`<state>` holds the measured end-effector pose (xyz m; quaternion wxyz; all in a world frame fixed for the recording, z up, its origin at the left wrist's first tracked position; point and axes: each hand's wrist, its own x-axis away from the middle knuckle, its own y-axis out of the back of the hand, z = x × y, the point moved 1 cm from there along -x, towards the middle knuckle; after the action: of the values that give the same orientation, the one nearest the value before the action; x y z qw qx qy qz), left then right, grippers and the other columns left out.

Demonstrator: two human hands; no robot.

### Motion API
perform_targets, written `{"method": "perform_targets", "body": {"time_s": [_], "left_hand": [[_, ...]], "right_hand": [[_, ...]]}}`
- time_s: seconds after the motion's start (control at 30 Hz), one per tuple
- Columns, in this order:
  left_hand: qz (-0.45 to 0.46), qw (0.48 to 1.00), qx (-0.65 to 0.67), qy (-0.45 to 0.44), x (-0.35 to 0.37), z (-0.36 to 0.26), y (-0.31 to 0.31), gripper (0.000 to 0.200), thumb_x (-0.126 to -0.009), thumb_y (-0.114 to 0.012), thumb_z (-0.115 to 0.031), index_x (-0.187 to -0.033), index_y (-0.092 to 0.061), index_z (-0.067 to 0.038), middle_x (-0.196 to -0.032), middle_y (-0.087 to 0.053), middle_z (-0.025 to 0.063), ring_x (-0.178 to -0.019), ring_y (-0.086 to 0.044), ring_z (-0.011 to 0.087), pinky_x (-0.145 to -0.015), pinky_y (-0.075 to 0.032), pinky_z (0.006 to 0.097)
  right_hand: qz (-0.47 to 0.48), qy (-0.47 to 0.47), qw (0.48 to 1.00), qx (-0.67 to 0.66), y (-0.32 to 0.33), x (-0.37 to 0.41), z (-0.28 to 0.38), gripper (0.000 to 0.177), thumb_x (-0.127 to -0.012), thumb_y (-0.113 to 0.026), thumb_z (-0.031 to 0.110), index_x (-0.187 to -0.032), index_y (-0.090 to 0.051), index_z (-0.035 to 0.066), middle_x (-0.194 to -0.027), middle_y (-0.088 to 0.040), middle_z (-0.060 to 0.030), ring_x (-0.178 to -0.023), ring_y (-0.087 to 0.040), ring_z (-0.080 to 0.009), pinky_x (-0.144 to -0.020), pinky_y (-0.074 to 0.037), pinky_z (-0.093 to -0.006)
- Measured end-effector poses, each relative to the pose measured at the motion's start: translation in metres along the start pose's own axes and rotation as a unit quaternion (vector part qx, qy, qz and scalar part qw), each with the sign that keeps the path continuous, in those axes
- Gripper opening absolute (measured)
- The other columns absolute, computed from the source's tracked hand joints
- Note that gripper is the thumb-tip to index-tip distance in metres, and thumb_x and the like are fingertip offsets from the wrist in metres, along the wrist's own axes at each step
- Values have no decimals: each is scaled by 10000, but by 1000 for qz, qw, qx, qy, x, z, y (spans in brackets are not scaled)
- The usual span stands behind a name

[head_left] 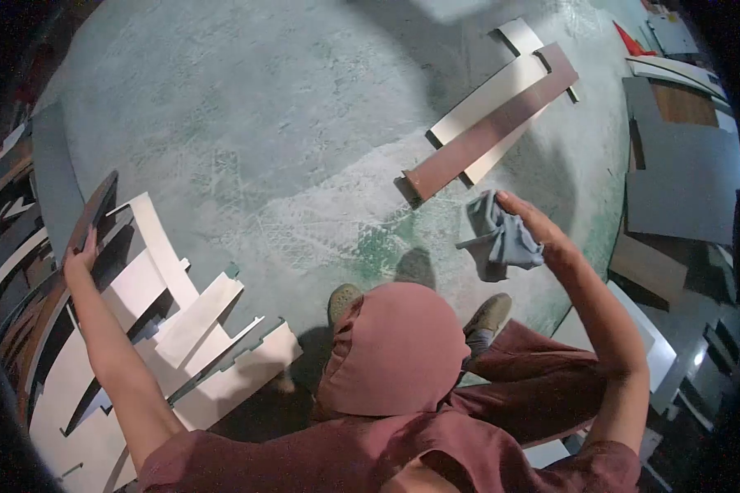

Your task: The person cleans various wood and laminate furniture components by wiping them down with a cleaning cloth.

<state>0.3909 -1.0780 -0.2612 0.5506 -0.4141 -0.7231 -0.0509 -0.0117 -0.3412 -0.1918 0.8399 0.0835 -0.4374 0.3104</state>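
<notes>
My left hand (81, 253) is closed round the edge of a long dark brown panel (96, 205), which looks bent by the lens and stands among other pieces at the left. In my right hand (545, 229) is a crumpled grey-blue cloth (506, 238), pinched and hanging above the floor near my foot. Beyond the cloth, a reddish-brown panel (493, 123) lies diagonally across pale panels (487, 97) on the floor.
Cream-white panels with notched edges (197, 320) are spread at the lower left. Grey sheets (686, 197) and a brown board (649, 267) are stacked along the right. The worn green-grey floor (247, 123) lies between them.
</notes>
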Motion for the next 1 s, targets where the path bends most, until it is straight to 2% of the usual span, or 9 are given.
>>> {"method": "perform_targets", "body": {"time_s": [0.2,0.4,0.47,0.6,0.73,0.8,0.93,0.97,1.0], "left_hand": [[50,992,-99,-51,58,50,-13,467,-873,-276,-278,-1268,-296,-30,-1291,-305,202,-1158,-296,442,-921,-253,605],[71,936,-304,-165,20,43,-4,458,-875,-286,-276,-1253,-245,-20,-1303,-263,222,-1158,-302,440,-898,-280,605],[69,923,-325,-194,21,33,3,479,-873,-326,-306,-1242,-215,-21,-1248,-331,251,-1125,-352,439,-877,-343,564],[205,805,-504,-236,101,64,31,499,-865,-415,-296,-1225,-192,-30,-1094,-468,278,-990,-515,357,-809,-463,404],[292,782,-483,-263,186,145,85,459,-879,-419,-255,-1176,-280,67,-1103,-421,297,-977,-504,386,-824,-467,416],[323,815,-431,-213,208,187,110,480,-879,-426,-258,-1192,-273,71,-1103,-422,285,-959,-509,391,-827,-459,446],[322,841,-421,-109,243,272,159,445,-883,-399,-285,-1149,-335,67,-1023,-493,247,-853,-573,336,-757,-492,413],[309,844,-427,-96,256,290,169,433,-882,-397,-279,-1130,-348,74,-1003,-509,227,-840,-582,314,-738,-501,396],[292,837,-447,-121,263,303,180,398,-878,-401,-273,-1094,-377,61,-967,-514,198,-828,-583,291,-738,-500,389]], "right_hand": [[-31,-90,994,-48,2,0,-22,309,-852,-444,362,-889,-552,75,-771,-586,-33,-659,-563,-124,-595,-470,-267],[19,-16,993,113,-11,-8,-18,346,-860,-435,368,-1003,-505,61,-848,-549,-5,-718,-532,-84,-639,-446,-229],[12,-4,988,152,-4,-15,-22,396,-858,-433,385,-1042,-491,39,-880,-532,-22,-773,-518,-98,-660,-439,-232],[30,-41,994,97,7,-31,-30,414,-862,-429,371,-1095,-470,31,-956,-535,-46,-832,-523,-113,-744,-421,-245],[45,96,978,178,-33,-52,-9,538,-837,-459,399,-1186,-387,-4,-1048,-506,-123,-960,-497,-186,-848,-382,-288],[29,155,965,209,-82,-55,11,534,-822,-494,375,-1214,-371,34,-1018,-522,-123,-918,-514,-177,-805,-409,-279],[148,248,929,232,-184,-77,18,528,-774,-557,329,-1199,-388,64,-932,-552,-135,-836,-546,-180,-728,-445,-289],[104,457,847,251,-214,-92,5,520,-751,-567,312,-1173,-405,55,-970,-539,-179,-917,-532,-250,-783,-425,-335],[131,495,828,231,-243,-79,2,486,-736,-562,292,-1140,-434,55,-1024,-513,-196,-995,-483,-317,-845,-385,-370]]}}
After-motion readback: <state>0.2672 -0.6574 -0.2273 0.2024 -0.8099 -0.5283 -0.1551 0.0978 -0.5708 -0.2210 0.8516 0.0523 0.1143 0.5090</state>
